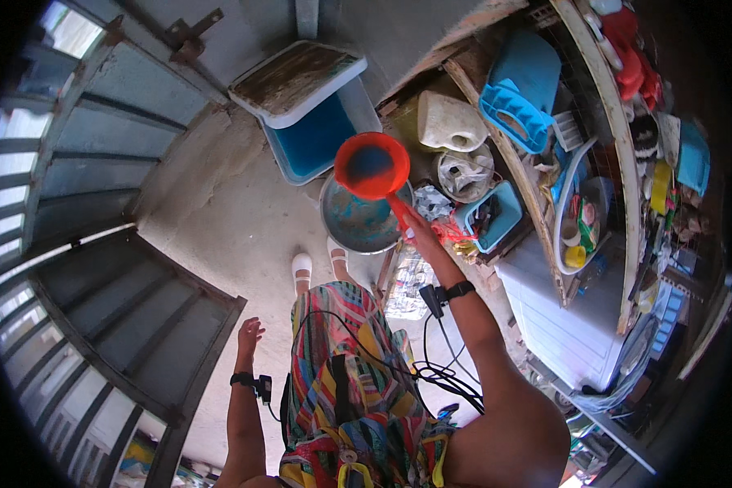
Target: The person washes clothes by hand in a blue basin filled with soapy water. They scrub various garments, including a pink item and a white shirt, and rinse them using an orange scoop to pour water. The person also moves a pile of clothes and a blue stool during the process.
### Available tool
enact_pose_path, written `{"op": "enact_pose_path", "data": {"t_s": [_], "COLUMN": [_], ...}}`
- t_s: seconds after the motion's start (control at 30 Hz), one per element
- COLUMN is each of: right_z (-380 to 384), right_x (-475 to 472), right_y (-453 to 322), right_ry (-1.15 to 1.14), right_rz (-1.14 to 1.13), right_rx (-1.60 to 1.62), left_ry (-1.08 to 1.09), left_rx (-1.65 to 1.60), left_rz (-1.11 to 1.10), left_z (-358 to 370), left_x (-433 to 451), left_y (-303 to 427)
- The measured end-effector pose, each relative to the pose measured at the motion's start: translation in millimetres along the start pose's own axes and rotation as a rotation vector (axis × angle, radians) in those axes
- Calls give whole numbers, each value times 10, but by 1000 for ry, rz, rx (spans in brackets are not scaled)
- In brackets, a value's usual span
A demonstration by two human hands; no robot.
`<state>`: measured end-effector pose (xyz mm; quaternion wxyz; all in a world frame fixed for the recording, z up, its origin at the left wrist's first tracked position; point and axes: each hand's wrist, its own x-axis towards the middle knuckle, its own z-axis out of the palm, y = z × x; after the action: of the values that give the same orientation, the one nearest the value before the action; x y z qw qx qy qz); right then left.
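Observation:
My right hand (418, 232) grips the handle of a red plastic dipper (401, 177), whose bowl looks dark inside; what it holds is unclear. The dipper is above the rim of a round grey basin (366, 251), which has blue-green patches in its bottom. Behind it stands a rectangular plastic tub (285, 168) with blue liquid, partly covered by a pale, dirt-stained lid (305, 76). My left hand (250, 337) hangs at my left side, fingers loosely curled, with nothing in it.
A metal gate (158, 305) with bars stands at the left. To the right are a white plastic jug (451, 122), a light-blue bin (506, 213), a white panel (561, 311) and cluttered shelves with a blue basket (518, 91). Black cables hang by my right arm.

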<state>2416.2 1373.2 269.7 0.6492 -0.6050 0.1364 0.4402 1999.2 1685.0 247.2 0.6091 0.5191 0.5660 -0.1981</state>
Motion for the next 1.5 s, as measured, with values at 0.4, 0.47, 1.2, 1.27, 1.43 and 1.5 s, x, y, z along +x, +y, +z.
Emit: {"op": "enact_pose_path", "data": {"t_s": [0.4, 0.47, 1.2, 1.27, 1.43, 1.5], "right_z": [398, 485, 411, 364, 406, 403], "right_x": [-1360, -1543, 178, 7, -983, -1342], "right_y": [565, 606, 1680, 1656, 1394, 1399], "right_ry": [48, 134, 282, 254, 271, 245], "right_rz": [-178, -160, -192, -280, -214, -370], "right_rx": [423, 385, 330, 386, 379, 486], "left_ry": [-90, -150, -366, -306, -274, -351], "left_rx": [311, 413, 748, 877, 818, 880], "left_rz": [112, 82, 177, 168, 153, 157], "left_z": [-479, -501, -866, -858, -396, -59], "left_x": [624, 683, 862, 859, 476, 371], "left_y": [423, 646, 496, 528, 865, 1067]}}
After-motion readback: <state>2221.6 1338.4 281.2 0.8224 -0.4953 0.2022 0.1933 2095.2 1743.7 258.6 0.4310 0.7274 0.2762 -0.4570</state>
